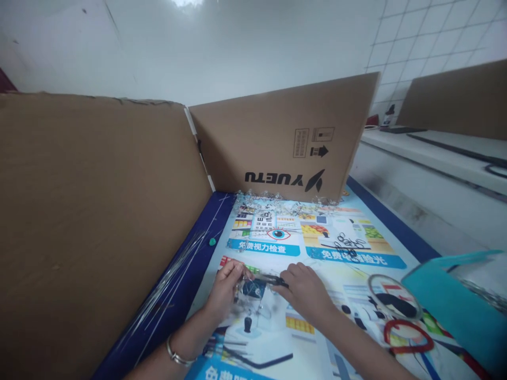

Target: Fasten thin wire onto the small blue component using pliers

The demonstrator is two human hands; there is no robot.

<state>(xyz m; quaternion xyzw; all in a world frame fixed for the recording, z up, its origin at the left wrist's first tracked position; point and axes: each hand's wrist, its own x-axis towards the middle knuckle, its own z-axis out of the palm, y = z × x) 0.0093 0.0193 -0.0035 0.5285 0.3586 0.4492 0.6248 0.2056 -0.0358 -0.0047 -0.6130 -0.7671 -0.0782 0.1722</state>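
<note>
My left hand (225,289) and my right hand (304,289) meet over a printed poster mat (277,338) on the table. The left fingers pinch a clear pair of glasses (250,291) with see-through lenses and frame. The right fingers are closed round a thin dark tool (273,279) whose tip reaches the glasses near the left fingertips. A metal bangle (176,356) sits on my left wrist.
Brown cardboard walls stand at the left (91,221) and at the back (281,142). Thin clear rods (174,279) lie along the left edge. Dark small parts (348,244), a clear ring (392,295), a red ring (407,338) and a teal box (455,301) lie right.
</note>
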